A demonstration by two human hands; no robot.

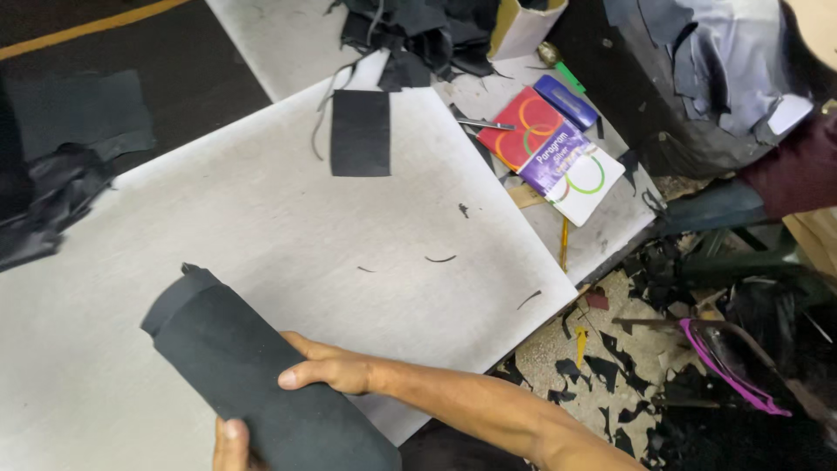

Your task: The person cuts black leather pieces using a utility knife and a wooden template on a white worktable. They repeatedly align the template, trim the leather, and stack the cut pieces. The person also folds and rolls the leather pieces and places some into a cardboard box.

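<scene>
My left hand (231,445) is running off frame, grip unclear, while my right hand (336,371) is clasping the rolled black leather sheet (253,375) between them.

I hold a rolled sheet of black material (261,375), matte and soft-looking, curled into a loose tube. It lies slanted across the near edge of the grey tabletop (261,218), its open end pointing up-left, the lower end leaving view.
</scene>
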